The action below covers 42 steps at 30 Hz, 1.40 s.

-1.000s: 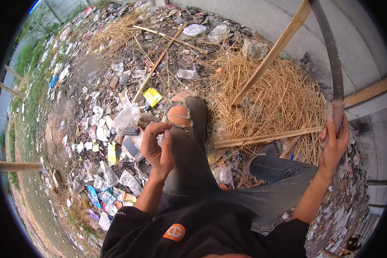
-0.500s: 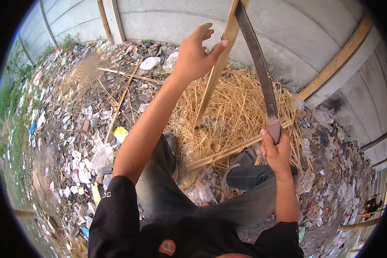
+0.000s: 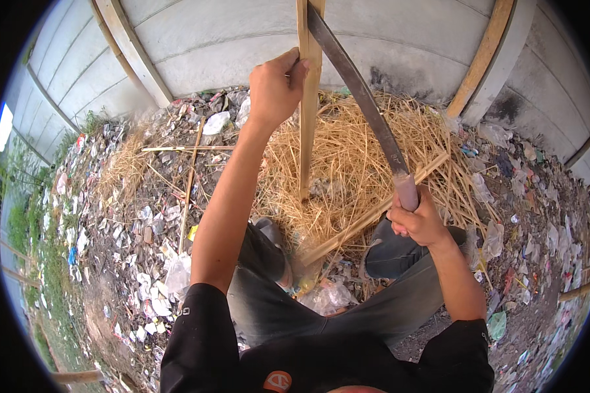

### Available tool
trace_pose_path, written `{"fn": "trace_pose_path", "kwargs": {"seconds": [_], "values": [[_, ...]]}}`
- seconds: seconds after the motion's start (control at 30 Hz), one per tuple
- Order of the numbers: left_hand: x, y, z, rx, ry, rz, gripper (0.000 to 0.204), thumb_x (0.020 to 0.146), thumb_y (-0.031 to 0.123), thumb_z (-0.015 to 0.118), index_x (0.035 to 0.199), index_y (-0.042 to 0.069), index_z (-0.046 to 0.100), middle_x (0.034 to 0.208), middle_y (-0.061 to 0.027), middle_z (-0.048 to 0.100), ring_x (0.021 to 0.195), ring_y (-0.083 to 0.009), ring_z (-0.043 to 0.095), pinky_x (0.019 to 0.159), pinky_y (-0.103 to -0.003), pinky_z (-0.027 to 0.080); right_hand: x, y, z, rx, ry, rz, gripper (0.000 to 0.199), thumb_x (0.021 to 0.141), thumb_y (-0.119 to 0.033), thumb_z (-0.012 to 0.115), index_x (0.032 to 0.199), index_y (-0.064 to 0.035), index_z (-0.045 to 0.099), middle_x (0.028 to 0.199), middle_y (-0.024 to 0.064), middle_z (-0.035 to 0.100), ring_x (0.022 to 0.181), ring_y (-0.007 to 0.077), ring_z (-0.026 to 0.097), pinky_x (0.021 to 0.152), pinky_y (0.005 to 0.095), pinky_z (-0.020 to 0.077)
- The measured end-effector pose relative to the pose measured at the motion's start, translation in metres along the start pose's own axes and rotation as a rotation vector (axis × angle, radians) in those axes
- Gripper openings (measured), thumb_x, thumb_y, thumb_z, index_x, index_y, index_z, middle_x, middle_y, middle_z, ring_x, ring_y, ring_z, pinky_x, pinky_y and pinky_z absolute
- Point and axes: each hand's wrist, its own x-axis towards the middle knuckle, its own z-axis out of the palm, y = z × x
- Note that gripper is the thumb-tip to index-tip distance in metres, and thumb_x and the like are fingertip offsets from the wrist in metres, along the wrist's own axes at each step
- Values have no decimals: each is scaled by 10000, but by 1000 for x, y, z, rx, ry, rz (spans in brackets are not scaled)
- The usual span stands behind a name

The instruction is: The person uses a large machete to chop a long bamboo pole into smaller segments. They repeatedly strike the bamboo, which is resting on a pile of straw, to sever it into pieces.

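Outdoors, a grey concrete panel wall (image 3: 255, 46) curves across the top of the view, with littered ground below it. Torn white and clear plastic wrappers (image 3: 170, 275) lie scattered over the dirt on the left, a small yellow package scrap (image 3: 192, 232) just beside the person's left arm, and more pale and green scraps on the right; any print on them is too small to tell.

Left hand (image 3: 275, 92): its grip is closed round an upright pale wooden stick (image 3: 306, 124), high up, fingers wrapped to the front. The stick's lower end stands in a heap of dry straw (image 3: 347, 157).

Right hand (image 3: 418, 219): its grip is closed tight on the pinkish handle of one long machete (image 3: 364, 98). The dark blade slants up and to the left from that hand and crosses the stick just above the left hand, touching or nearly touching it; I cannot tell which.

A second wooden slat (image 3: 373, 209) lies slanted on the straw, passing just under the right hand. Two more timbers lean against the wall, one at the left (image 3: 134, 52) and one at the right (image 3: 482, 59). Both knees, in grey trousers (image 3: 269, 288), frame the straw's near edge.
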Motion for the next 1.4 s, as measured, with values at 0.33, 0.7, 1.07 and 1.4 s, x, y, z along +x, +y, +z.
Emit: {"fn": "trace_pose_path", "kwargs": {"seconds": [0.33,0.7,1.07,1.4], "values": [[-2,-6,-7,-195,-115,12,230,969,107,622,1162,12,702,757,-124,714,612,-64,564,577,-262,470,-1,13,7,116,-153,30,175,805,-3,643,727,-56,495,589,12,514,464,80,484,443,271,392],[-4,-34,-22,-162,74,-124,323,1007,179,602,1204,-74,636,1018,-173,737,916,-165,700,764,-301,567,-15,-105,4,-775,441,-363,237,860,-156,709,968,37,625,670,122,566,614,193,566,595,353,451],[-28,-22,-46,-294,-51,-59,324,1001,117,588,1277,-52,607,1006,-154,744,914,-159,704,810,-316,560,71,-239,-121,-1513,994,-730,253,804,-131,645,1052,-83,626,883,225,666,864,442,631,699,471,497],[-52,0,-50,-215,-39,21,264,959,125,649,1127,-79,633,833,-186,682,837,-249,725,730,-336,546,114,-332,-112,-1541,1113,-1315,164,707,-18,676,870,-28,667,830,244,643,859,449,612,766,509,479]]}}
